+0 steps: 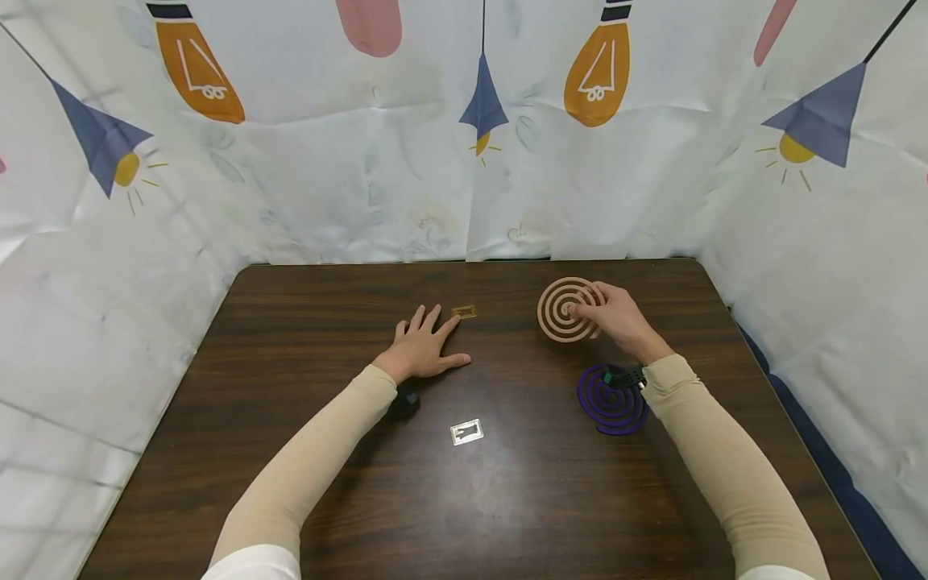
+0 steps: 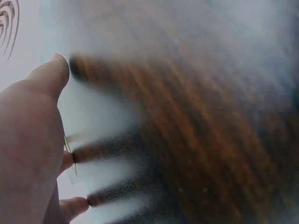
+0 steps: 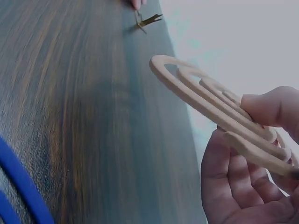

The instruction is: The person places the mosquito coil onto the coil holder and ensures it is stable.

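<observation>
1. Upper right of the head view: the right hand (image 1: 616,318) pinches the tan mosquito coil (image 1: 555,309), thumb on its face near the centre, fingers at the other side. That hold probably spreads pressure over slim, brittle-looking rings.
2. Upper middle: the left hand (image 1: 423,350) lies with fingers straight and spread, grasping nothing. Its index fingertip seems to touch the gold metal coil stand (image 1: 471,311), likely to steady so light a piece.
3. In the right wrist view that stand shows a raised forked prong, presumably bent up to bear a coil.
4. The tan coil is a flat, round spiral with a matte surface, evenly spaced rings and a blunt outer end; it is held tilted above the table (image 1: 536,499).
5. Right of centre, below it, lies the purple mosquito coil (image 1: 609,407), partly hidden by the wrist camera (image 1: 623,377).
6. Lower middle: a silver metal coil stand (image 1: 466,432) rests apart from both hands.
</observation>
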